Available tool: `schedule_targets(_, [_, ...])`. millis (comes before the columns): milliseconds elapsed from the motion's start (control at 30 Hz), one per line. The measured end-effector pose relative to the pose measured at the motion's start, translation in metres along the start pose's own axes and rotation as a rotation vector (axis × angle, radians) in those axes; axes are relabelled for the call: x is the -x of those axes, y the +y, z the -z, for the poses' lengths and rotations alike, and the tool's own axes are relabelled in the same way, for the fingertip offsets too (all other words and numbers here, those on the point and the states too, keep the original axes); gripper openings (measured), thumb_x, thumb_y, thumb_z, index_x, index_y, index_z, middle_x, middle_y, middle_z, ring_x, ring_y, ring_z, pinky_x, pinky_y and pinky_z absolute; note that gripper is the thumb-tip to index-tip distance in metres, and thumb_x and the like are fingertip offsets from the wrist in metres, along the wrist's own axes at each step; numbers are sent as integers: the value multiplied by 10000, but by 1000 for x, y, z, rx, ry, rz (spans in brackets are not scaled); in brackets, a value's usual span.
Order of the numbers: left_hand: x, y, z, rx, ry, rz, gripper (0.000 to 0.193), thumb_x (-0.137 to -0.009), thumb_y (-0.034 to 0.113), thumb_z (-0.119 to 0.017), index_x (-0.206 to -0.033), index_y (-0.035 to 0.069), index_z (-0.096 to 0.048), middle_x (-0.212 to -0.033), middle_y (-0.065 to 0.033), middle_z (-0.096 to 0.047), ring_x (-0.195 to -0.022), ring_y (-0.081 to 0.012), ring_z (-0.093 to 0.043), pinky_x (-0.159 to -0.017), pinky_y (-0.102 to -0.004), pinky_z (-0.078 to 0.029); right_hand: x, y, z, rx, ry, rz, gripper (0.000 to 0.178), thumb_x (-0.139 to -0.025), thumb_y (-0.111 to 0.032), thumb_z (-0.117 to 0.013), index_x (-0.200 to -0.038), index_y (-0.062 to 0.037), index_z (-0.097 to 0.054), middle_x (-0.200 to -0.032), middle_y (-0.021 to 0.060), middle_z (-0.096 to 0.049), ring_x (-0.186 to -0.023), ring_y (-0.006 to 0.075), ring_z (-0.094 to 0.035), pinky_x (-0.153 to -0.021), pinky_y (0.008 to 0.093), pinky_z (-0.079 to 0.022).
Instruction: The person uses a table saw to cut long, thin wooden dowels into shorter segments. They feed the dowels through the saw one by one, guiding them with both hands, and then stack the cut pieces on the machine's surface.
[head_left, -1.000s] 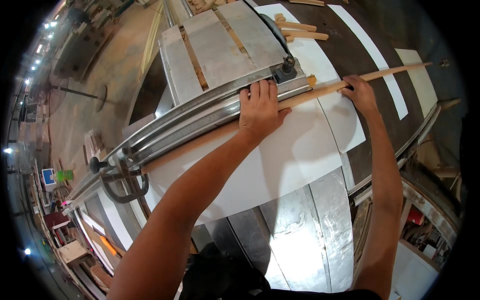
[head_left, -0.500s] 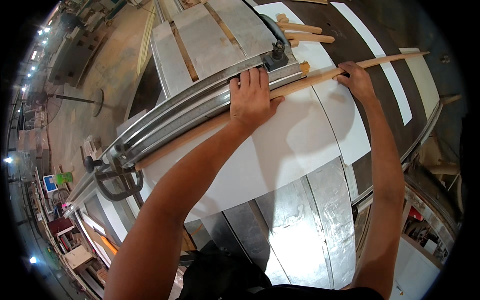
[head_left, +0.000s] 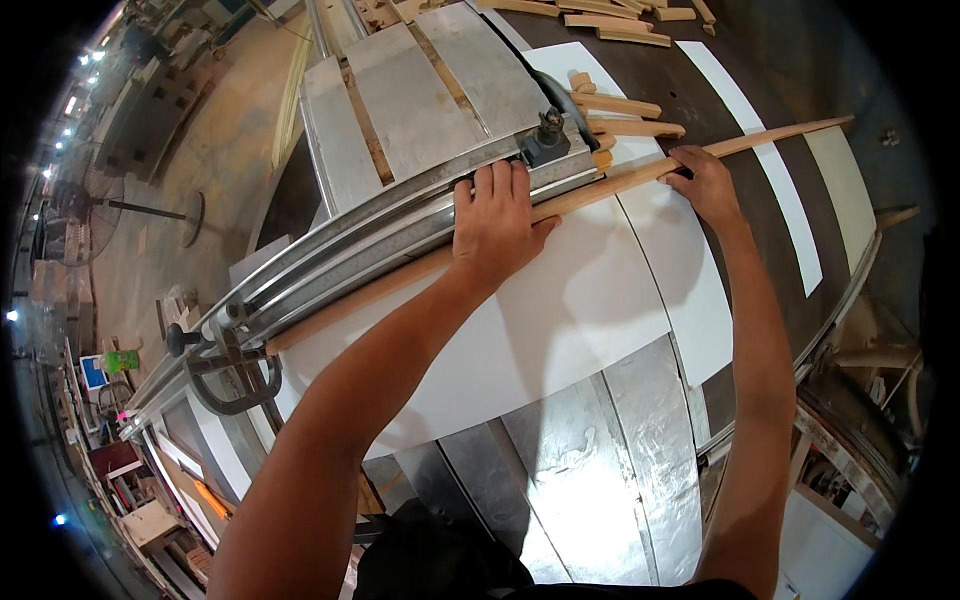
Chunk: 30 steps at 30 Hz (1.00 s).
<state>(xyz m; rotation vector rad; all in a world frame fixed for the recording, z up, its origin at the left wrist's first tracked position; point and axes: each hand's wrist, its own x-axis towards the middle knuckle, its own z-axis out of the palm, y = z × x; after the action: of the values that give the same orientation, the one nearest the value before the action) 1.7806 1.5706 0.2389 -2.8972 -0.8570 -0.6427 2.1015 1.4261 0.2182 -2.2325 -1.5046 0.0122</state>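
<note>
A long, slim wooden strip (head_left: 598,190) lies along the front of a metal fence (head_left: 350,258), its right part running out past the fence's end. My left hand (head_left: 492,222) lies across strip and fence, fingers curled over the rail and thumb on the strip's near side; the palm hides part of the wood. Farther right, my right hand (head_left: 706,186) pinches the strip between thumb and fingers. Under the strip is a white sheet (head_left: 480,355). A dark clamp (head_left: 235,385) sits at the fence's left end, close to the strip's end.
Short wooden pieces (head_left: 635,128) lie just beyond the fence's right end, near a black knob (head_left: 549,130). Several more offcuts (head_left: 610,22) rest at the back. Bare metal table (head_left: 600,450) shows near me. A pedestal fan (head_left: 95,205) stands on the floor at left.
The view has shifted slightly, and more offcuts show at the back. Both hands keep their hold; the strip remains along the fence.
</note>
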Motion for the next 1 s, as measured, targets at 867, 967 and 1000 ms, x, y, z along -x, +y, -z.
schedule_targets(867, [-5,-3,-6,15,43,-18,796,-682,520,-842,-1182,-49,-597,-1084,-135,-579,-987,-287,-538,-835,-413,-394,-6,23,0,-41,-49,76,409,-858,-94,-773,-1244,-5,-670,-1284,186,-674,-1190,342,-642,-983,394,-539])
schedule_targets(967, [-8,-3,-8,29,51,-22,797,-679,517,-843,-1181,-50,-597,-1073,-135,-579,-979,-286,-538,-833,-415,-394,-8,26,0,-73,-50,72,396,-861,-95,-770,-1238,-14,-677,-1289,187,-670,-1188,347,-642,-972,402,-546])
schedule_targets(1000, [-8,-3,-8,32,55,-26,798,-678,517,-843,-1180,-52,-597,-1070,-136,-579,-976,-287,-538,-831,-416,-395,-8,26,0,-71,-55,64,395,-860,-108,-771,-1236,-26,-678,-1293,175,-670,-1190,342,-638,-986,404,-536])
